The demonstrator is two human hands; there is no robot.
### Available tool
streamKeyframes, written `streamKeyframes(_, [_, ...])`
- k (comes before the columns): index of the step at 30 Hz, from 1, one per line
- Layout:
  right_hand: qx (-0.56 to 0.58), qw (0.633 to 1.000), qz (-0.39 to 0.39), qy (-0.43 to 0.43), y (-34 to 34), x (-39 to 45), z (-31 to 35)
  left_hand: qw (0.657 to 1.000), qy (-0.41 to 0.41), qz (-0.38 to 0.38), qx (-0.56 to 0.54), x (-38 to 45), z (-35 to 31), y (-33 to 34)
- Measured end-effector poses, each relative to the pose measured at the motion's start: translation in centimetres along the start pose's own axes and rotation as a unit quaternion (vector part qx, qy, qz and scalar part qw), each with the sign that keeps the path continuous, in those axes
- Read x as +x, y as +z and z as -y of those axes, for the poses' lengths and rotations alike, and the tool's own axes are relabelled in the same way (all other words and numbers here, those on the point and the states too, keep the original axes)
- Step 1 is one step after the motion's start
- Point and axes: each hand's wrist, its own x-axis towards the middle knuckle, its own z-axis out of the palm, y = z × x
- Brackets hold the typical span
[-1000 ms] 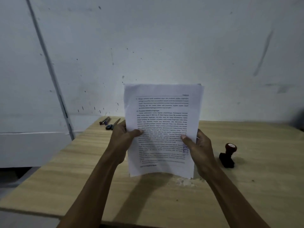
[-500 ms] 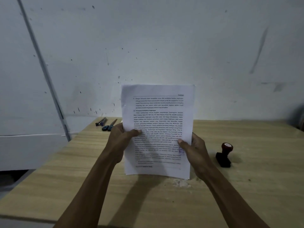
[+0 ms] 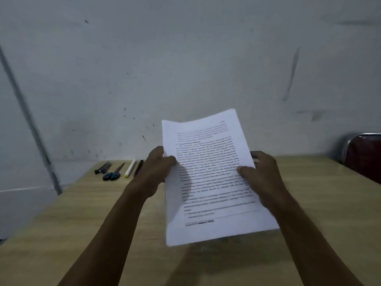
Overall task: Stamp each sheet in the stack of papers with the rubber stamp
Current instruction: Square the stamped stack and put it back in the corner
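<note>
Since a second ago our stack of papers [image 3: 214,178] tilts back toward the bench [image 3: 82,213] | left hand [image 3: 156,172] and right hand [image 3: 261,178] pinch its side edges, held aloft | light, floppy, sheets slide: grip both edges.

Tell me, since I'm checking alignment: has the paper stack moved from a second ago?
Yes. The paper stack, upright before, has tilted back toward the table, its top leaning right against the wall.
</note>
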Motion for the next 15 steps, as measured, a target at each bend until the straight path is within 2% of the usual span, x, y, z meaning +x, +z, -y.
streamKeyframes(5, [-0.152,0.988,-0.022,-0.003,-5.5,2.3,0.1,0.997,0.03,0.05,0.048,1.8,-1.9,6.0])
streamKeyframes(11, [-0.231,0.969,-0.069,0.046,-11.4,5.5,-2.6,0.989,0.038,0.123,0.074,4.7,-3.7,14.6])
streamKeyframes(15, [-0.262,0.954,-0.085,0.114,-14.8,7.6,-5.7,0.982,-0.003,0.16,0.1,7.3,-3.5,21.1])
